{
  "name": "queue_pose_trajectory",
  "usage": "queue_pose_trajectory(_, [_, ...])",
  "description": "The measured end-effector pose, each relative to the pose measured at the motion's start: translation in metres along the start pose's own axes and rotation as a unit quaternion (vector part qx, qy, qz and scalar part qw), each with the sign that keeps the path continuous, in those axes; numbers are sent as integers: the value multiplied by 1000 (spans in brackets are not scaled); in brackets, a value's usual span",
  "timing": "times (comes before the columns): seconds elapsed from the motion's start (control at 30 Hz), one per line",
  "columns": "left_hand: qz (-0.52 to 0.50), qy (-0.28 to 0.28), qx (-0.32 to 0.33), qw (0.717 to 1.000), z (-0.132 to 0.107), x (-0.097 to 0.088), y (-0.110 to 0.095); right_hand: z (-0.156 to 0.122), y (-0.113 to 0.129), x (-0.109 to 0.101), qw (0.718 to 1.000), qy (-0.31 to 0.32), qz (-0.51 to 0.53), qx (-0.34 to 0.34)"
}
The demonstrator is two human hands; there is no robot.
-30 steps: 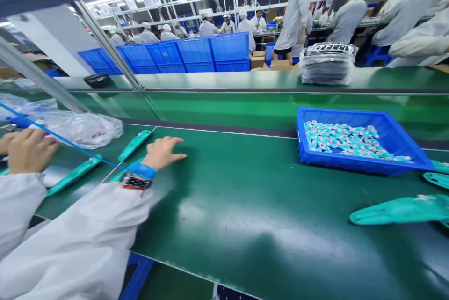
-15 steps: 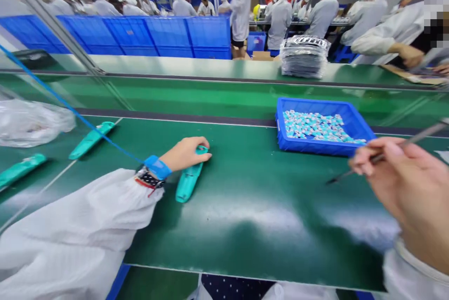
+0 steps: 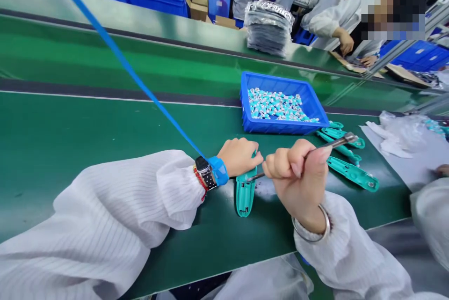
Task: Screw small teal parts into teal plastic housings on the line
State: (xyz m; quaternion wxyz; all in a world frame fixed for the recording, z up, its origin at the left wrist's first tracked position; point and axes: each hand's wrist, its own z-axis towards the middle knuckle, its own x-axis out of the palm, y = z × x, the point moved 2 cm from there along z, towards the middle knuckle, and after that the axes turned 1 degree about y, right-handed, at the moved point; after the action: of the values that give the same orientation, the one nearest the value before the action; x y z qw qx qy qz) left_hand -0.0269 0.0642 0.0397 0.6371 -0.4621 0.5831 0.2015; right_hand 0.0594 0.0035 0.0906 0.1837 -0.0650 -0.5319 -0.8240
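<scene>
My left hand [image 3: 240, 157] is closed over the upper end of a long teal plastic shell [image 3: 245, 199] lying on the green work surface. The shell's hollow inner side faces up, with small dark parts inside. A blue strap with a cord, a watch and a red bracelet are on my left wrist. In my right hand [image 3: 298, 173] is a slim metal tool [image 3: 335, 143], gripped between thumb and fingers. Its blunt end points up and right; its thin tip reaches over the shell beside my left fingers. Whether the tip touches the shell I cannot tell.
A blue bin [image 3: 280, 127] full of small teal-and-white parts stands behind my hands. Several teal shells [image 3: 352, 173] lie to the right, near a clear plastic bag [image 3: 403, 131]. Stacked grey packages [image 3: 268, 28] stand beyond the green ledge. A co-worker's hand [image 3: 345, 42] works at back right.
My view has turned to the right, bringing teal shells and the plastic bag into sight. My right hand has brought the metal tool over to the shell under my left hand.
</scene>
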Motion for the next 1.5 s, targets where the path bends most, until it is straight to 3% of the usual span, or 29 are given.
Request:
queue_pose_trajectory(0.37, [-8, 9, -1, 1000, 1, 0, -1, 0, -10, -1, 999, -44, -14, 20])
queue_pose_trajectory(0.6, [-63, 3, -20, 998, -1, 1, -1, -6, -11, 13, 999, -23, -33, -7])
queue_pose_trajectory(0.83, [-52, 0, -24, 998, 1, 2, -1, -12, -15, 14, 997, -32, -68, -29])
queue_pose_trajectory(0.97, [-26, 14, -14, 999, -1, -1, -2, -7, -17, 10, 998, -52, -42, -16])
queue_pose_trajectory(1.17, [-4, -33, -14, 999, 1, 3, 0, 0, -6, -5, 995, -93, -26, -22])
queue_pose_trajectory(1.5, [-16, -31, -20, 999, 2, 4, 0, -2, -8, -4, 995, -94, -25, 2])
